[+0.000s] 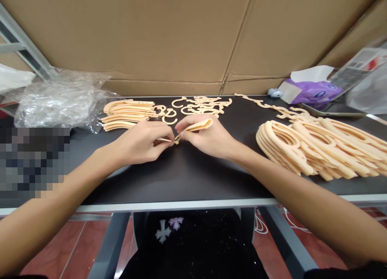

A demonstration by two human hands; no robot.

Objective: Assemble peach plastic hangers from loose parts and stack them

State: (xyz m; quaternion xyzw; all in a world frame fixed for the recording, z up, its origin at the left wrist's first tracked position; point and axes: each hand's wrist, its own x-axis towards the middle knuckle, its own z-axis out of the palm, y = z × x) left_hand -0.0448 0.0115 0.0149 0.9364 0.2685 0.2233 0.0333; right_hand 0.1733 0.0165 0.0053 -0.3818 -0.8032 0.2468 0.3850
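Observation:
My right hand (213, 138) is closed on a cream plastic hanger arm (201, 125), whose rounded end sticks up past the fingers. In my left hand (145, 142) a thin cream hanger piece (165, 140) is pinched between thumb and fingertips. Both sets of fingertips meet over the middle of the black table (169, 182), where a small joint part (176, 141) shows between them. Whether the two pieces are linked there I cannot tell. Just behind my left hand lies a stack of curved hanger arms (128, 111). Loose hooks (205, 105) lie scattered behind my right hand.
On the right sits a large pile of hanger arms (320, 150), with more small pieces (281, 109) behind it. A purple tissue pack (314, 91) stands at the back right. Clear plastic bags (63, 99) fill the back left. Cardboard (151, 37) walls the rear edge.

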